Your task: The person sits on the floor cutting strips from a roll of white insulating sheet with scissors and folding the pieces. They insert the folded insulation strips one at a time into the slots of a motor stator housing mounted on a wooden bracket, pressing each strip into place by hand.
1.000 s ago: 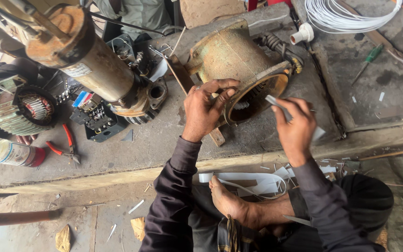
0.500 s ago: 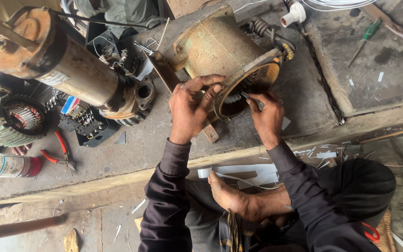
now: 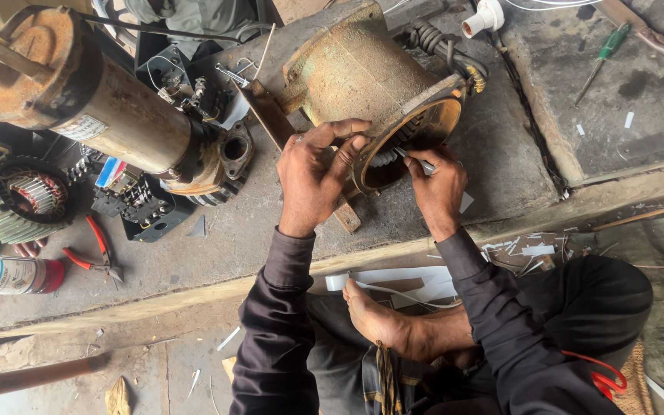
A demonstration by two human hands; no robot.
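Observation:
A worn, greenish motor housing [image 3: 363, 65] lies on its side on the concrete slab, its open round end [image 3: 409, 142] facing me. My left hand [image 3: 313, 173] grips the rim of that opening, fingers curled over the edge. At the lower right of the opening, my right hand [image 3: 438, 188] holds a thin light strip [image 3: 424, 164] pushed in among the windings. Both arms wear dark sleeves.
A rusty pump motor [image 3: 94, 100] lies at the upper left, with a finned stator [image 3: 13, 200] below it. Red-handled pliers [image 3: 94, 250] and a can [image 3: 9, 275] lie left. A green screwdriver [image 3: 601, 58] rests at the upper right. My bare foot [image 3: 382, 319] sits below the slab edge.
My right hand has moved from beside the housing into its opening, bringing the strip to the windings. The view has shifted closer; my left hand stays on the rim.

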